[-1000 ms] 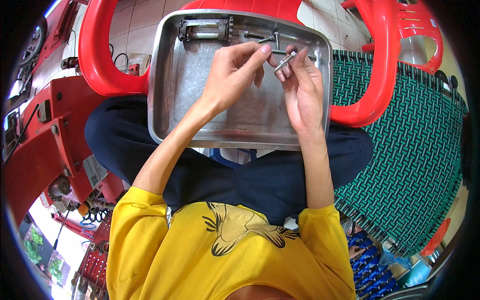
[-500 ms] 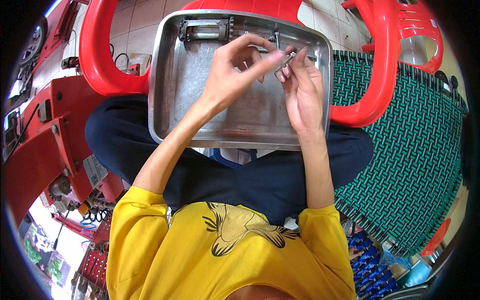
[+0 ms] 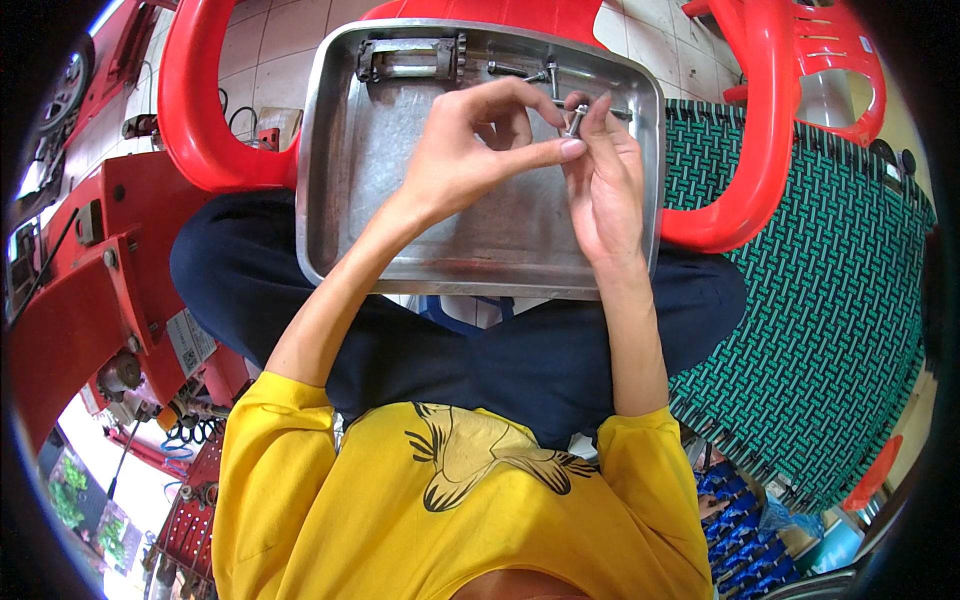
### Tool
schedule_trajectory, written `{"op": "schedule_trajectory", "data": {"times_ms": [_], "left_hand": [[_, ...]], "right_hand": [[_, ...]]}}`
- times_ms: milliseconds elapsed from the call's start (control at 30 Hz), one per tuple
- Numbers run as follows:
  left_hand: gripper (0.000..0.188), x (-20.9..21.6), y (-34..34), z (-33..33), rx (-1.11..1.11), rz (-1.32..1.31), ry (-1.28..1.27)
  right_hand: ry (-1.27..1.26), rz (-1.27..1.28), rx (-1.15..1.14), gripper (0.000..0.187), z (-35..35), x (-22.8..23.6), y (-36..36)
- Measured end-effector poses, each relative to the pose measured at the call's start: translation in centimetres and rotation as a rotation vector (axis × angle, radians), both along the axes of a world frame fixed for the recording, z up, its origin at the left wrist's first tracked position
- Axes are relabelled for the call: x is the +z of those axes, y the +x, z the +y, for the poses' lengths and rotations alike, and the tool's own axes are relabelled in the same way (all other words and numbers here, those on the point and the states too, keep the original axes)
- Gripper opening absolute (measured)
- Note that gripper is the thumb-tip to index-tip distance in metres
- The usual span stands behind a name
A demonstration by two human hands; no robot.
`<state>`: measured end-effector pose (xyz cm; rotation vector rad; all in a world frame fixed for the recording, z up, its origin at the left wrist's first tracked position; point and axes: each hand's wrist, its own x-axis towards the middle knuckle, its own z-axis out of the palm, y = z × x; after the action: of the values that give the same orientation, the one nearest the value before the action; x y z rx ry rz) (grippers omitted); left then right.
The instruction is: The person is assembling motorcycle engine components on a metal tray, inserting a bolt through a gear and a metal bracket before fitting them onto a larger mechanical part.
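Observation:
My right hand [image 3: 605, 190] grips a small silver metal bolt [image 3: 577, 121] between thumb and fingers, above the right part of a metal tray [image 3: 400, 225]. My left hand [image 3: 470, 145] reaches in from the left with curled fingers. Its thumb and index fingertips close around the lower end of the bolt; whether a nut sits there is too small to tell. Beyond the hands, several loose bolts [image 3: 555, 80] lie in the tray's far right part. A dark metal bracket-like part with a toothed end [image 3: 410, 58] rests in the far left corner.
The tray sits across my crossed legs [image 3: 250, 260] and against a red plastic chair [image 3: 735, 215]. Red machinery [image 3: 80, 270] stands at the left. A green and black woven surface [image 3: 800, 300] spreads at the right. Another red chair [image 3: 845, 60] is at the far right.
My left thumb has moved down and right, to the lower end of the bolt. The bolt stands more upright in the right hand. The tray's contents have not moved.

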<state>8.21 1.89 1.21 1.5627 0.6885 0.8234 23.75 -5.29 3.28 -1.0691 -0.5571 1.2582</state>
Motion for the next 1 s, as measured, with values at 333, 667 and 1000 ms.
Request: {"op": "schedule_trajectory", "data": {"times_ms": [333, 667, 1000], "left_hand": [[0.028, -0.4, 0.4, -0.1, 0.061, -0.035, -0.107], [0.028, 0.7, 0.4, -0.6, -0.085, -0.024, -0.268], [0.027, 0.0, 1.0, -0.8, 0.055, -0.178, -0.320]], "right_hand": [[0.010, -0.010, -0.008, 0.039, 0.0, -0.7, 0.4], [0.023, 0.002, 0.001, 0.041, 0.1, -0.9, 0.5], [0.084, 0.063, 0.047, 0.037, -0.1, -1.6, 1.4]]}}
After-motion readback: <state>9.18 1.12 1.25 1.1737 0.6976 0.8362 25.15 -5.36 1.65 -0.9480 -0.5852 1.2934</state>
